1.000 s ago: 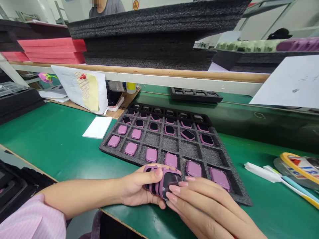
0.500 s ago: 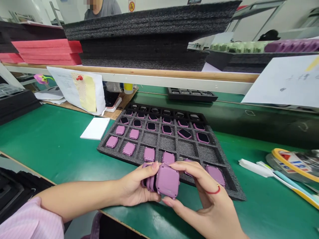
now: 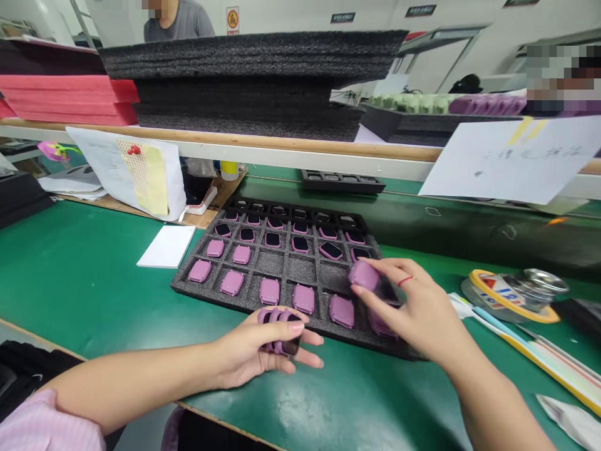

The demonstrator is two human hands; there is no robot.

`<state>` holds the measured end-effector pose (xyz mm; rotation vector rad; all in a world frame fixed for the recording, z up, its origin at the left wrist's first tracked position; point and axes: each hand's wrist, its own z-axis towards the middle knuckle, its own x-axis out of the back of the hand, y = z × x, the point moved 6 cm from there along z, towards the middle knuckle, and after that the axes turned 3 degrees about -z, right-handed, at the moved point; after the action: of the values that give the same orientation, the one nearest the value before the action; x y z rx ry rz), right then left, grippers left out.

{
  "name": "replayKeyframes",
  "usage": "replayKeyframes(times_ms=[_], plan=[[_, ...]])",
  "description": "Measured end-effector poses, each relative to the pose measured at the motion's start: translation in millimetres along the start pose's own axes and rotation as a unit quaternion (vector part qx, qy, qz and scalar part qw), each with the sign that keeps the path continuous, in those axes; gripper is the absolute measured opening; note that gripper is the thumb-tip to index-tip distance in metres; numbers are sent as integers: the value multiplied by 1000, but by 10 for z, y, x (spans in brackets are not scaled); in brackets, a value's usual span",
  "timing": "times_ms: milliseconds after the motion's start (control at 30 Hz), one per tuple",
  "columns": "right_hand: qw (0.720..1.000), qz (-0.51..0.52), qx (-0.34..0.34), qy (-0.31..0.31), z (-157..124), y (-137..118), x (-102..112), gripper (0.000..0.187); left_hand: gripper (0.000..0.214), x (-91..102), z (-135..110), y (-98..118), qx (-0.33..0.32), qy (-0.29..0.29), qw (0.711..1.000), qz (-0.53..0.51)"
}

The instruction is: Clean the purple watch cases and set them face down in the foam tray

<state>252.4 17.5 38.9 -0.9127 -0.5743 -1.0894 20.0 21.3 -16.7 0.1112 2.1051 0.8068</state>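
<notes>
Moving one purple watch [image 3: 364, 275] off the stack [image 3: 277, 316], clasping the rest by thumb in the left hand [image 3: 244, 354] in front of the foam tray [image 3: 300, 269]. Pinching it thumb-to-finger in the right hand [image 3: 417, 304] above the tray's right side, handling it singly.

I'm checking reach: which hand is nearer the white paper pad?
Left hand, right of the paper pad and nearer the camera; the right hand is farther right, over the foam tray.

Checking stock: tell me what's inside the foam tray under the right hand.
The foam tray holds purple watch cases, some plain side up, others dark screen up. The right hand hides part of its right side, so contents there can't be fully seen.
</notes>
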Motion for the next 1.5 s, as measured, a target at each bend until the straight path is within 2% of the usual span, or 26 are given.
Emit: replayKeyframes(times_ms=[100,167,233,333,367,433,500,633,800,900,967,1033,1100,1167,1200,1267,1333,1467,1500], plan=[[999,-3,-22,-34,6,417,4,44,44,4,-24,42,-17,-2,1000,15],[999,4,-20,-28,-11,443,38,40,41,-15,-44,62,-25,-6,999,20],[999,4,-29,12,-27,280,107,35,42,-50,-53,70,-29,-14,999,12],[994,70,-9,82,-67,-233,181,20,45,-92,-35,51,-22,-27,999,-18],[990,118,27,77,-87,-450,161,16,46,-90,-22,36,-16,-26,999,-28],[975,193,107,11,-148,-858,49,29,47,-62,4,-2,1,-14,999,-37],[962,226,148,-37,-224,-1111,-58,35,49,-32,21,-28,12,-3,999,-34],[956,254,137,-46,-297,-1209,-164,14,51,-55,36,-22,11,-19,999,-42],[955,273,111,-24,-298,-1198,-165,6,45,-105,53,11,-11,-54,997,-58],[951,302,62,13,-278,-1131,-121,7,48,-102,45,-17,-3,-62,998,-29],[941,335,-6,56,-266,-1003,-76,9,51,-100,29,-39,11,-66,998,-12],[911,386,-90,110,-270,-830,-36,14,53,-98,12,-38,16,-67,998,-6],[868,443,-167,152,-285,-670,-31,18,52,-107,-1,-20,13,-79,997,-5],[836,472,-223,169,-296,-573,-54,22,51,-124,-11,0,6,-99,995,-5],[830,477,-237,167,-295,-556,-67,23,51,-131,-14,7,3,-107,994,-5],[833,479,-230,154,-282,-579,-75,20,51,-137,-18,16,-1,-115,993,-4],[848,472,-195,140,-276,-646,-54,18,50,-136,-19,20,-3,-112,994,-1],[912,366,-113,147,-331,-766,66,3,50,-144,-21,33,-7,-106,994,-4],[931,323,-72,154,-349,-808,105,7,50,-147,-21,37,-9,-106,994,-5]])
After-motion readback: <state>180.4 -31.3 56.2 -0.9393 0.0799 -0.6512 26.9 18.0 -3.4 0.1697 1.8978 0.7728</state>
